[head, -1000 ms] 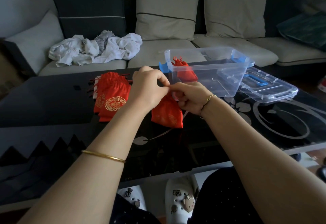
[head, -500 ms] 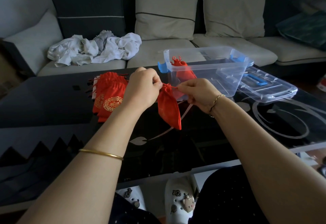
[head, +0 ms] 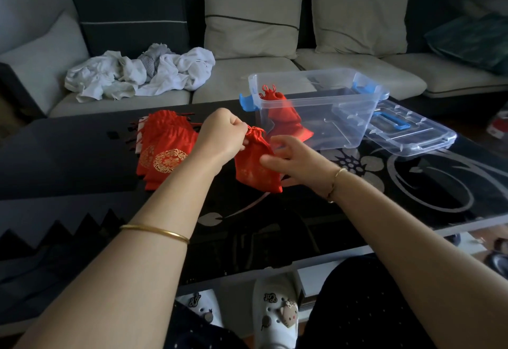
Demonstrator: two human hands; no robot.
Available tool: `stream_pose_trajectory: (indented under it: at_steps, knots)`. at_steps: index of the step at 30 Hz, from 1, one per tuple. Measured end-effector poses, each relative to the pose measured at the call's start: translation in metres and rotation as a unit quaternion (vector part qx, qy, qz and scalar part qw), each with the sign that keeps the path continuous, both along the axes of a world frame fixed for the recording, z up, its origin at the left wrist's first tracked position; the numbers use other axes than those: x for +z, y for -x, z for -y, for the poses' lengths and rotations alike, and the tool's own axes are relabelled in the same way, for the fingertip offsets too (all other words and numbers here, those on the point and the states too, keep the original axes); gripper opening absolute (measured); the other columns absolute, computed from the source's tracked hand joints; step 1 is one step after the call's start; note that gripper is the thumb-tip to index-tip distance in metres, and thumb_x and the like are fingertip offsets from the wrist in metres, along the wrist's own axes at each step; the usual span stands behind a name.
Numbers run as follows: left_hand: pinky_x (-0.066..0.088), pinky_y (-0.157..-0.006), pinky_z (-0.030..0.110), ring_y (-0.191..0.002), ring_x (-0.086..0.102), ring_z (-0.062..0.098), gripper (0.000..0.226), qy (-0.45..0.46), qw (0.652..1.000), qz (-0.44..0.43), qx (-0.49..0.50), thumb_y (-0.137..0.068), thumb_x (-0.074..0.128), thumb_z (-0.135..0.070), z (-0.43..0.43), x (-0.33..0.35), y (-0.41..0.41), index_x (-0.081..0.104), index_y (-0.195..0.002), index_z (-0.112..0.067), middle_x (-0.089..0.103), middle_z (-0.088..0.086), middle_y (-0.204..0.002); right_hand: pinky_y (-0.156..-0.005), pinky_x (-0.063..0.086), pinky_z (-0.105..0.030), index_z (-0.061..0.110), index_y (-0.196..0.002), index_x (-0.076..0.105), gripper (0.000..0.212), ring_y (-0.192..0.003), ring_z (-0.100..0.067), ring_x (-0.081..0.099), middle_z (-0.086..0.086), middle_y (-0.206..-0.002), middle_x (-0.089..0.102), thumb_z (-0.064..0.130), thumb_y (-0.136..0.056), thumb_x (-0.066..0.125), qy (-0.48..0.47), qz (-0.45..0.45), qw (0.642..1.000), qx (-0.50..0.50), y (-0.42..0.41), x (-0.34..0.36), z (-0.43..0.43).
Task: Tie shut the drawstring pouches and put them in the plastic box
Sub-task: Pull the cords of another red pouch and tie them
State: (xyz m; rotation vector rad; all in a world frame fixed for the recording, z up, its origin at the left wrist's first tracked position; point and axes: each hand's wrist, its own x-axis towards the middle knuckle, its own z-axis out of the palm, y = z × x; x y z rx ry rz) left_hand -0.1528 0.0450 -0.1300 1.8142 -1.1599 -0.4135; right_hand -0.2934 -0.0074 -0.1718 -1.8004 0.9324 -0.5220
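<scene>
Pouch in hand: we see a small red satin drawstring pouch with a faint gold print (head: 253, 172) hanging just above the black glass coffee table (head: 68, 156), near the middle and a little nearer than the box.
Left hand: our left hand (head: 222, 134) has its fingers curled tight, pinching the pouch's gathered neck (head: 254, 130).
Right hand: our right hand (head: 294, 156) is at the pouch's right edge with fingers spread and loose, holding nothing. We cannot tell whether it touches the cloth.
Handling: we judge the pouch light, limp and rather slick. It sags from its neck and would slide out of a slack pinch, though it will not break.
Where to hold: we would take it at the puckered neck or by the cords. The smooth body gives less grip.
Box: the clear plastic box with blue latches (head: 338, 117) stands far right of the hands, open, with one tied red pouch (head: 280, 117) leaning in its left end.
Lid: the clear lid with a blue handle (head: 417, 134) lies just right of the box.
Waiting pile: a stack of flat red pouches with round gold emblems (head: 167, 145) lies left of the hands, cords loose at the far end.
Writing: we read no brand, label or lettering anywhere. The gold emblems are ornament, too fine to make out.
</scene>
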Motion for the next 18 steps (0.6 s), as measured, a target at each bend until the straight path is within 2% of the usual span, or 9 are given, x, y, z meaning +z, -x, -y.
stream_pose_trajectory:
  at_steps: [2, 6, 7, 9, 12, 15, 18]
  knots:
    - [0.054, -0.074, 0.03, -0.068, 0.061, 0.014, 0.017, 0.01, 1.0, -0.028, -0.008, -0.094, 0.047, -0.012, 0.003, 0.001, 0.003, 0.055, -0.08, -0.009, 0.063, 0.007, -0.079, -0.088, 0.053, -0.035, 0.017, -0.13, 0.041, 0.064, -0.105, -0.016, 0.058, 0.0, -0.116, 0.056, 0.032, -0.077, 0.073, 0.075, -0.025, 0.997, -0.026, -0.003, -0.007, 0.002]
    - [0.054, -0.081, 0.037, -0.072, 0.061, 0.02, 0.025, 0.045, 0.992, -0.118, -0.017, -0.093, 0.048, -0.007, 0.014, 0.009, 0.005, 0.054, -0.069, -0.011, 0.06, 0.004, -0.072, -0.08, 0.045, -0.025, 0.01, -0.111, 0.057, 0.035, -0.091, -0.012, 0.055, 0.0, -0.1, 0.06, 0.017, -0.079, 0.07, 0.188, -0.006, 0.973, -0.133, -0.001, -0.001, 0.007]
    - [0.054, -0.08, 0.037, -0.071, 0.061, 0.02, 0.026, 0.051, 0.988, -0.143, -0.02, -0.093, 0.048, -0.007, 0.018, 0.012, 0.005, 0.053, -0.068, -0.011, 0.06, 0.005, -0.072, -0.081, 0.044, -0.024, 0.008, -0.108, 0.06, 0.03, -0.09, -0.012, 0.056, -0.002, -0.101, 0.063, 0.015, -0.081, 0.068, 0.198, 0.002, 0.969, -0.144, 0.0, 0.003, 0.009]
    - [0.053, -0.074, 0.033, -0.068, 0.059, 0.018, 0.026, 0.058, 0.981, -0.183, -0.034, -0.093, 0.049, -0.006, 0.028, 0.021, 0.004, 0.053, -0.068, -0.01, 0.061, 0.007, -0.072, -0.086, 0.049, -0.031, 0.006, -0.103, 0.065, 0.022, -0.09, -0.016, 0.061, -0.006, -0.1, 0.067, 0.012, -0.082, 0.066, 0.198, 0.032, 0.966, -0.163, 0.003, 0.013, 0.013]
    - [0.051, -0.067, 0.028, -0.067, 0.059, 0.017, 0.02, 0.075, 0.975, -0.203, -0.05, -0.094, 0.049, -0.006, 0.046, 0.041, 0.003, 0.053, -0.074, -0.009, 0.061, 0.007, -0.074, -0.086, 0.051, -0.041, 0.007, -0.1, 0.068, 0.019, -0.089, -0.02, 0.064, -0.003, -0.093, 0.068, 0.012, -0.082, 0.064, 0.204, 0.071, 0.959, -0.184, 0.007, 0.039, 0.026]
    - [0.05, -0.06, 0.023, -0.065, 0.059, 0.016, 0.012, 0.1, 0.973, -0.204, -0.051, -0.094, 0.046, -0.006, 0.067, 0.063, 0.002, 0.051, -0.083, -0.008, 0.057, 0.005, -0.072, -0.084, 0.052, -0.04, 0.008, -0.101, 0.07, 0.02, -0.085, -0.018, 0.062, 0.0, -0.086, 0.064, 0.013, -0.083, 0.063, 0.227, 0.078, 0.95, -0.202, 0.009, 0.072, 0.055]
    - [0.049, -0.057, 0.022, -0.065, 0.06, 0.014, 0.017, 0.1, 0.978, -0.178, -0.044, -0.092, 0.044, -0.005, 0.089, 0.077, 0.001, 0.05, -0.078, -0.011, 0.055, 0.004, -0.071, -0.082, 0.049, -0.038, 0.004, -0.102, 0.07, 0.022, -0.08, -0.019, 0.056, -0.007, -0.085, 0.063, 0.012, -0.082, 0.063, 0.251, 0.072, 0.937, -0.232, 0.008, 0.112, 0.102]
